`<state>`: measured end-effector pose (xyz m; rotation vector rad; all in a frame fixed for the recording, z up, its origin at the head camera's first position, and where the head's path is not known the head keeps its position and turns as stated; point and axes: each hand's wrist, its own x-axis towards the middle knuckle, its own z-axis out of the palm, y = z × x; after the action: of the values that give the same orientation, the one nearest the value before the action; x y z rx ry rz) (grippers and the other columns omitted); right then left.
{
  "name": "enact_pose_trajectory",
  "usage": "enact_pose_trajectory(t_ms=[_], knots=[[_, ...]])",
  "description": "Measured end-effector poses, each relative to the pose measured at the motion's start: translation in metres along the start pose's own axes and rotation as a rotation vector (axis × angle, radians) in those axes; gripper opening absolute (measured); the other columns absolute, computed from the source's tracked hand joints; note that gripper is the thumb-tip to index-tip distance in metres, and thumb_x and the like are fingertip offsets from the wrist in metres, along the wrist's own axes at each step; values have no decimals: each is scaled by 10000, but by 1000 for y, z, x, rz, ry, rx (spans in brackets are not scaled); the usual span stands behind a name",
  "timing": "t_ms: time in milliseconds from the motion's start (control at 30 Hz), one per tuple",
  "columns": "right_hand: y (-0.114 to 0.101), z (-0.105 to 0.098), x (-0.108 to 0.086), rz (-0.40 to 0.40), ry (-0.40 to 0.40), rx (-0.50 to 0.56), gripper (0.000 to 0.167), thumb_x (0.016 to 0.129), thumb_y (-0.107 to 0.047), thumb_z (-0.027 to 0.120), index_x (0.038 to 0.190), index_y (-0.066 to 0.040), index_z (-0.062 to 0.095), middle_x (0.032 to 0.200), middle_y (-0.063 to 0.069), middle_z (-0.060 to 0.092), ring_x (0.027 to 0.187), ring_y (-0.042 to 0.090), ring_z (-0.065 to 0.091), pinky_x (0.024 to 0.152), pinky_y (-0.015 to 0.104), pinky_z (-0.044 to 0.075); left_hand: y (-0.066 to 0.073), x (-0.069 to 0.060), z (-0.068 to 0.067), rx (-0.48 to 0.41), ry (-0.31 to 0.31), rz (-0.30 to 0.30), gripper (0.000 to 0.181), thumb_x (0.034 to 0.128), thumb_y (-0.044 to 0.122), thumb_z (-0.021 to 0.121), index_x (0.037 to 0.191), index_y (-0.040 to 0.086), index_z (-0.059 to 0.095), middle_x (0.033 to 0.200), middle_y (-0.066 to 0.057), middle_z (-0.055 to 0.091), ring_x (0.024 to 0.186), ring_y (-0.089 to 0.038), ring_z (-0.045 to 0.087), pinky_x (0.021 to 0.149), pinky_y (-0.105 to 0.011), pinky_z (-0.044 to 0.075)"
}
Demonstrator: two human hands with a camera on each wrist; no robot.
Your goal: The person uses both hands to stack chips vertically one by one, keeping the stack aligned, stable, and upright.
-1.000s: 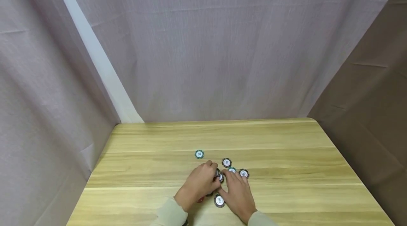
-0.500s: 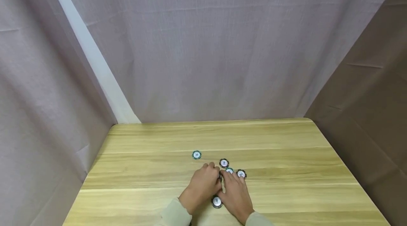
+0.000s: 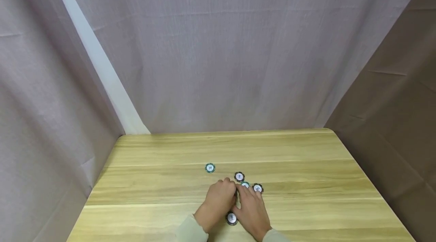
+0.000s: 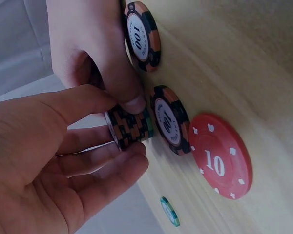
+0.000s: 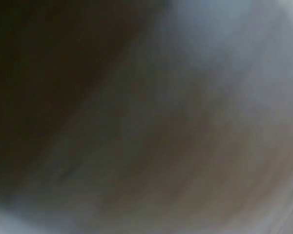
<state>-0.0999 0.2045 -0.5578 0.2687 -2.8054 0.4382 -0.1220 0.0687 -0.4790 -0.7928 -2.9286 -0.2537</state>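
Side by side on the table, the left hand [image 3: 219,199] and right hand [image 3: 253,211] meet at a small stack of chips. In the left wrist view the left hand [image 4: 49,156] grips this stack [image 4: 131,127], black-and-orange with some green, between thumb and fingers. The thumb of the right hand [image 4: 95,39] presses on the same stack; its other fingers are partly hidden. A black 100 chip [image 4: 168,122] lies close by, beside a red 10 chip [image 4: 222,156]. The right wrist view is too blurred to read.
Beyond the hands lie a green 20 chip [image 3: 210,167], a black 100 chip [image 3: 239,176], a partly covered green chip [image 3: 245,184] and another black chip [image 3: 257,188]. One black 100 chip [image 3: 232,218] is nearer the body. Curtains surround the wooden table [image 3: 163,151].
The left hand has shifted slightly right and closer to the right hand, covering black chips that showed between them. The red chip is now hidden in the head view.
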Motion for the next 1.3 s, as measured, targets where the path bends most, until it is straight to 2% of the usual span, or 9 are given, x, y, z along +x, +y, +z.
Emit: enact_pose_trajectory(t_ms=[267,333,433,533,600,833,1000,1133,1300], knots=[[2,4,0,-5,-4,-5,565,816,-479,698,1276,-165,607,1140,-53,659,1004,143,552,817,343,381,-8,0,6,21,26,2,276,853,332,744,987,96,696,815,-28,601,684,-180,616,502,-333,503],[1,3,1,-9,-6,-5,554,824,-491,691,1265,-166,615,1145,-55,658,998,139,551,809,343,376,-13,1,4,21,60,-4,332,869,423,725,978,111,697,817,-23,608,685,-181,615,492,-326,502],[0,3,1,-7,-3,-6,538,846,-494,672,1258,-151,624,1133,-55,661,985,130,550,793,336,371,-22,4,-2,36,158,-27,377,889,472,689,1010,116,715,876,-41,656,742,-203,644,522,-330,534],[0,2,1,-2,-2,-6,519,871,-483,647,1253,-133,628,1112,-49,666,981,130,557,781,331,369,-31,8,-7,35,229,-58,365,913,419,671,1083,100,722,972,-81,681,849,-235,662,632,-358,569],[0,2,1,2,5,-2,521,875,-486,642,1253,-128,630,1118,-47,670,992,126,562,788,325,372,-37,10,-10,31,239,-75,364,915,390,668,1133,101,714,1046,-97,674,931,-250,648,726,-388,567],[1,3,1,-10,38,9,508,873,-487,644,1239,-134,639,1085,-48,675,987,123,570,791,314,374,-58,17,-11,12,202,-129,414,855,300,732,1218,110,676,1269,-150,592,1088,-329,578,869,-467,514],[1,3,0,-7,40,8,515,870,-486,650,1240,-127,641,1099,-42,682,1001,124,577,797,313,376,-73,19,-1,38,119,-151,497,828,287,764,1294,170,637,1366,-134,554,1088,-379,583,891,-502,502],[1,3,0,-5,33,11,517,871,-485,651,1241,-123,640,1114,-38,680,1012,125,579,801,315,378,-79,17,6,77,49,-137,406,866,233,741,1261,209,651,1275,-104,601,975,-356,620,808,-470,538],[0,2,1,-6,41,5,510,864,-480,656,1227,-122,643,1107,-35,681,1001,128,581,796,320,380,-81,17,11,42,63,-124,299,890,125,687,1182,187,693,1100,-105,649,884,-314,623,694,-419,554]])
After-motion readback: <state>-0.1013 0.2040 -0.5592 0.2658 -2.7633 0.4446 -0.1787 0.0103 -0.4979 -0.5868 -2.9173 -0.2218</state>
